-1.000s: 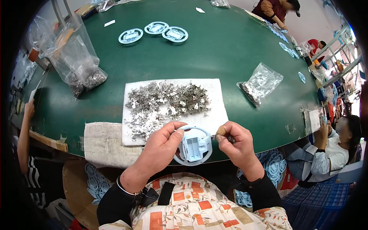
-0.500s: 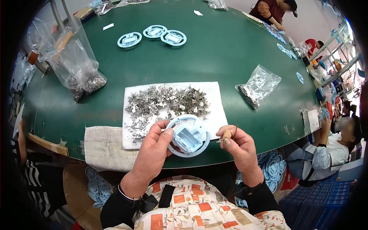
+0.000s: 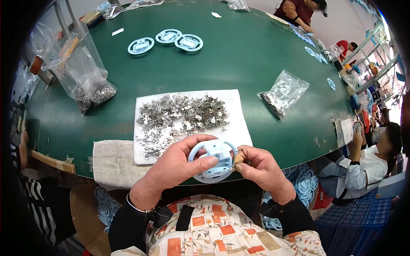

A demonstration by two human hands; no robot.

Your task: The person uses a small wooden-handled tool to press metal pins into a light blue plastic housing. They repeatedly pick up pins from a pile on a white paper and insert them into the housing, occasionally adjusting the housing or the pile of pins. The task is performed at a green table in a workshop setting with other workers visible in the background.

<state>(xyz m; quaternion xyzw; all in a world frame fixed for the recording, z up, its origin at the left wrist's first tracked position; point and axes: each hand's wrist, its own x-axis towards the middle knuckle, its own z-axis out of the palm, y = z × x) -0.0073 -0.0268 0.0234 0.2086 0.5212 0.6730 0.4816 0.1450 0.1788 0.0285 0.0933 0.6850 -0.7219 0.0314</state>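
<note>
My left hand [image 3: 177, 164] grips a light-blue plastic toy steering wheel [image 3: 215, 173], its thumb lying across the front and its fingers behind. The wheel is tilted, with the open box-shaped recess in its hub facing up and to the right. My right hand [image 3: 260, 168] is closed in a pinch at the right side of the hub, a tan covering on one fingertip. The small metal piece between those fingertips is almost wholly hidden. Just beyond both hands, a heap of small metal pieces [image 3: 183, 117] covers much of a white foam board [image 3: 235, 102].
Three blue wheels [image 3: 188, 42] lie farther back on the green table [image 3: 239, 59]. Bags of metal parts stand at left [image 3: 96, 87] and lie at right [image 3: 284, 94]. A folded cloth [image 3: 113, 164] is by the front edge. Co-workers sit at the right. Blue wheels [image 3: 301, 187] fill a container below.
My right hand has moved left from beside the wheel to its hub. My left hand has tilted the wheel, and its thumb has come across the front. The view has shifted slightly.
</note>
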